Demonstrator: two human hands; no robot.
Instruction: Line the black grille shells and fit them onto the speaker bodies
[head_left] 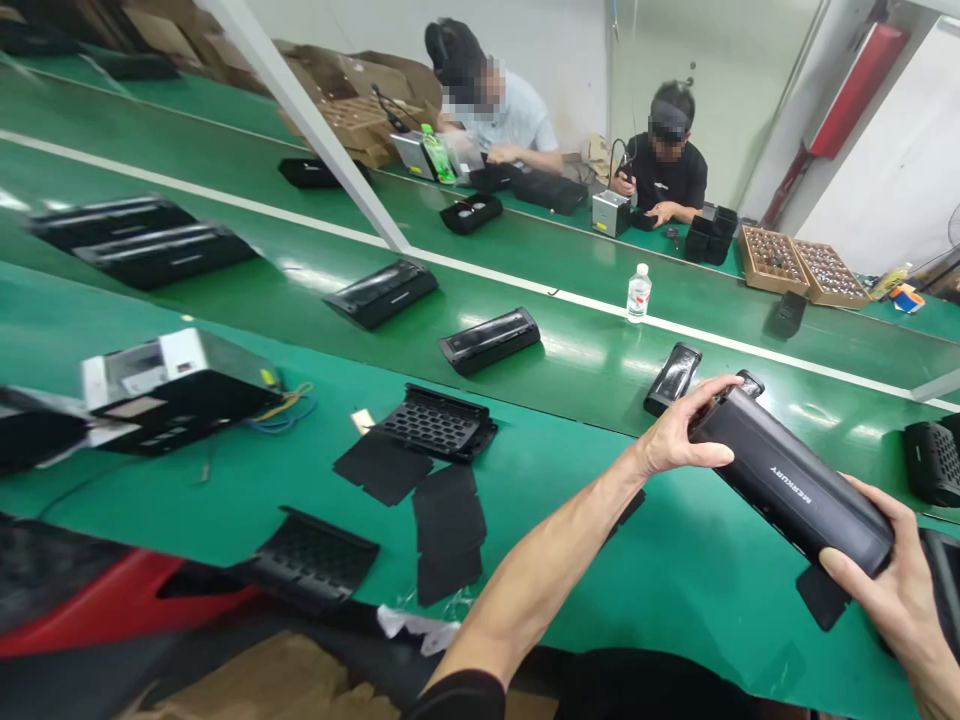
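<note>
Between my two hands is a black speaker housing marked MERKURY, held tilted above the green bench. My left hand grips its upper left end, thumb on the front face. Around the lower right end my right hand is closed, with the thumb along the bottom edge. Under that end a dark flat piece shows in part. To the left on the bench lie a perforated black grille panel, dark flat sheets and a second grille panel at the near edge.
Several black housings, one of them, lie along the green conveyor beyond the bench. A water bottle stands there. A boxy device with cables sits at left. Two people work across the line beside part trays. A slanted white post rises between.
</note>
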